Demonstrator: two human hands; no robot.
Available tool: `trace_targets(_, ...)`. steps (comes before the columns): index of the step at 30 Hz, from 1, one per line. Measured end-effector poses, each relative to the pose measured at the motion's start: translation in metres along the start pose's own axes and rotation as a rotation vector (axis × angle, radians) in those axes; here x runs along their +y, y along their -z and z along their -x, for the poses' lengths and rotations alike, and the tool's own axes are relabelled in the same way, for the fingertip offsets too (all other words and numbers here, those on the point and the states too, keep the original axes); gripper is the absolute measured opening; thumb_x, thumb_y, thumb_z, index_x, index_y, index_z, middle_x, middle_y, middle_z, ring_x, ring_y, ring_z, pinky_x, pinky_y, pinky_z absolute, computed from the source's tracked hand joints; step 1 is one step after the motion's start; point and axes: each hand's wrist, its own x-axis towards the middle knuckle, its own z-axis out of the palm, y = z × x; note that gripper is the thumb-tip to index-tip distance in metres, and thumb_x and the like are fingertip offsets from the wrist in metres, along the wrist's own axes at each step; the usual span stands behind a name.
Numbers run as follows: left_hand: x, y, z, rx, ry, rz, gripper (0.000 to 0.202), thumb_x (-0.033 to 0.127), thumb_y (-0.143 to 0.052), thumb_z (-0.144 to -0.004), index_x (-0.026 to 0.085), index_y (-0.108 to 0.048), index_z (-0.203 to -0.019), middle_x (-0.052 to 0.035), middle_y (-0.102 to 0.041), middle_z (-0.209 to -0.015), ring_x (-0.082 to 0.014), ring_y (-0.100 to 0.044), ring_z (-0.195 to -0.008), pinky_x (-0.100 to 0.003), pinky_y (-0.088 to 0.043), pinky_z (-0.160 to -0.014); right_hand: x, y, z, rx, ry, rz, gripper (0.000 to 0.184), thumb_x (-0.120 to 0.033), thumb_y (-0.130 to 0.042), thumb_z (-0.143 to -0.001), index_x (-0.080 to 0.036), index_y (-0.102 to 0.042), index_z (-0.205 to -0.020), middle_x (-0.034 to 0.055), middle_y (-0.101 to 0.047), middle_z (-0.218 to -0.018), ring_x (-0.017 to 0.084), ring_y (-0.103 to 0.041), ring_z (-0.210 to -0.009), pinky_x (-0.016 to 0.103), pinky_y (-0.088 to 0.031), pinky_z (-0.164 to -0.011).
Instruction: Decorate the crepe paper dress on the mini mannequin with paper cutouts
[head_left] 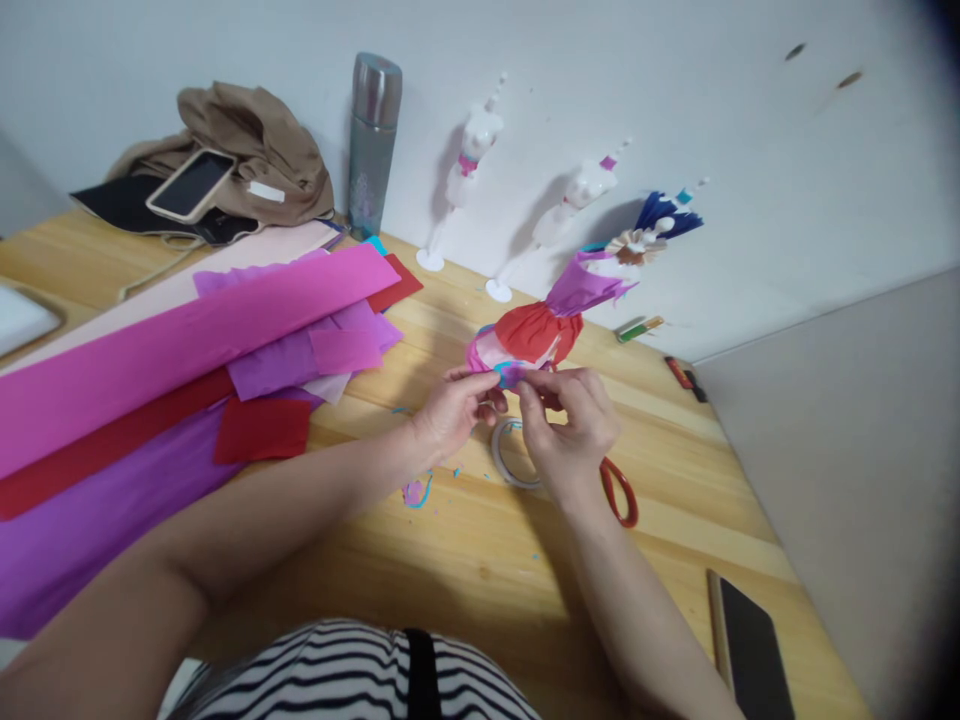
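My left hand (461, 408) and my right hand (568, 425) meet over the middle of the table. Between their fingertips is a small blue and purple paper piece (511, 375), pinched from both sides. Just behind it stands a figure in paper clothes (541, 330), with a red layer, a purple top and a dark blue paper fan at its head. Below my hands lies a roll of tape (504, 462), partly covered by my right hand. Red-handled scissors (620, 495) lie beside my right wrist, their blades hidden.
Pink, purple and red paper sheets (187, 350) cover the left side. Two white figures on stands (430, 260) lean near the wall, beside a metal flask (373, 150). A brown cloth bag (277, 150), phones (752, 640) and paper scraps (415, 493) are also on the table.
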Motion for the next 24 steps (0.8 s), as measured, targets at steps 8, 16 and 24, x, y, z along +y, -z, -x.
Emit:
trace_targets(8, -0.001, 0.001, -0.001, 0.010, 0.013, 0.008, 0.020, 0.028, -0.084, -0.069, 0.016, -0.069, -0.075, 0.0007, -0.064, -0.063, -0.0116, -0.059, -0.059, -0.025, -0.037, -0.055, 0.013, -0.003, 0.021, -0.052, 0.111, 0.038, 0.024, -0.015, -0.068, -0.094, -0.023, -0.080, -0.114, 0.0034, -0.067, -0.079, 0.018, -0.064, -0.067, 0.032, -0.052, -0.058)
trace_targets(16, -0.002, 0.002, -0.001, -0.017, 0.004, 0.016, 0.028, 0.032, -0.089, -0.065, 0.017, -0.073, -0.082, 0.0008, -0.067, -0.068, -0.0124, -0.061, -0.061, -0.025, -0.037, -0.054, 0.015, -0.010, 0.023, -0.040, 0.160, 0.016, 0.041, -0.012, -0.067, -0.096, -0.027, -0.075, -0.133, 0.0046, -0.069, -0.083, 0.020, -0.062, -0.070, 0.034, -0.051, -0.060)
trace_targets(24, -0.002, 0.004, -0.003, -0.019, 0.005, 0.009, 0.025, 0.030, -0.088, -0.068, 0.017, -0.073, -0.082, 0.0005, -0.067, -0.068, -0.0123, -0.061, -0.062, -0.025, -0.037, -0.057, -0.002, -0.014, 0.026, -0.015, -0.207, -0.171, 0.025, -0.019, -0.064, -0.099, -0.024, -0.082, -0.115, 0.0023, -0.067, -0.079, 0.016, -0.062, -0.067, 0.032, -0.054, -0.061)
